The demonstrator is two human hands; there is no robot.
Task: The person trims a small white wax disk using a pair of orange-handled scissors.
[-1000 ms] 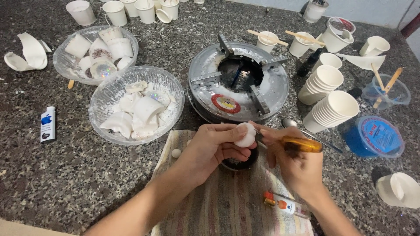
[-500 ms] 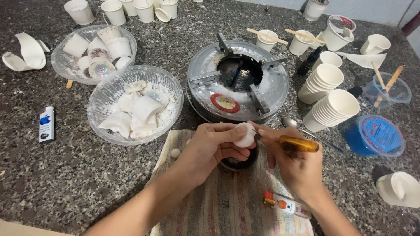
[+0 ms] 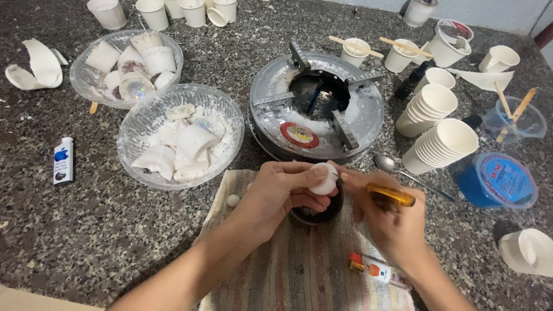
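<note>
My left hand (image 3: 279, 193) grips a small white rounded wax piece (image 3: 322, 178) between thumb and fingers. It hangs just above a small dark bowl (image 3: 318, 212) that stands on a striped cloth (image 3: 299, 265). My right hand (image 3: 390, 222) holds a tool with a translucent orange handle (image 3: 390, 195); its thin metal tip touches the right side of the white piece. A tiny white ball (image 3: 232, 200) lies on the cloth by my left wrist.
A round metal gas burner (image 3: 315, 109) sits behind my hands. Two clear bowls of white wax pieces (image 3: 180, 135) (image 3: 125, 66) are at left, a lighter (image 3: 63, 160) beside them. Stacked paper cups (image 3: 440, 144), a spoon (image 3: 403, 171), a blue tub (image 3: 496, 181) and a small bottle (image 3: 374, 269) are at right.
The orange-handled tool has tilted slightly and its handle has shifted a little left toward the white piece. My left hand keeps the piece in place.
</note>
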